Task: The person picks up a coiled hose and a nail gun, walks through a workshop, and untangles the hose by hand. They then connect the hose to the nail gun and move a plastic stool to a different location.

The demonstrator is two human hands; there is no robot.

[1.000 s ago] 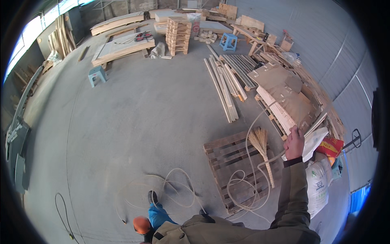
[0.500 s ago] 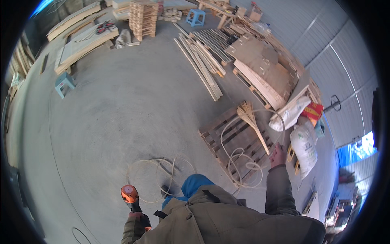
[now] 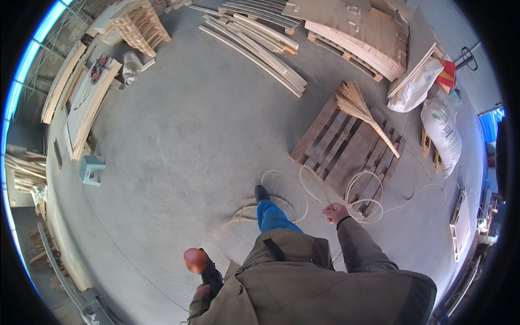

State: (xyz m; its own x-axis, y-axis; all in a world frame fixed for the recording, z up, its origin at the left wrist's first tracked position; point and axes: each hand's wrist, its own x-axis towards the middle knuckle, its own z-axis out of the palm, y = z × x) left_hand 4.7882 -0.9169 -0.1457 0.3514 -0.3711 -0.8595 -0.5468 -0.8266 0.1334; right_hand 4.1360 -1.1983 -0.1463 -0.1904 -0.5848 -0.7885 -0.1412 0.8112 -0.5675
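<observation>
My left hand [image 3: 204, 290], low and left of my body, is closed round the dark handle of an orange-and-black power tool [image 3: 195, 261] with a rounded head. My right hand [image 3: 336, 213] is in a fist at the near edge of a wooden pallet [image 3: 319, 132], closed on a pale, thin hose [image 3: 303, 187]. Part of the hose loops beside that hand over the pallet; more coils lie on the floor around my foot [image 3: 261, 193]. A straw broom [image 3: 371, 116] lies across the pallet. The far end of the hose is not traceable.
Long timber strips [image 3: 254, 51] lie on the floor ahead. Stacked boards [image 3: 352, 40] stand at the far right, white sacks [image 3: 441, 132] nearer. At left are a small blue stool [image 3: 91, 170] and a low bench of panels [image 3: 89, 114].
My right hand has come down and inward from beyond the pallet's right side, drawing the hose loops with it. The view has turned and shifted; one foot now shows ahead of my body.
</observation>
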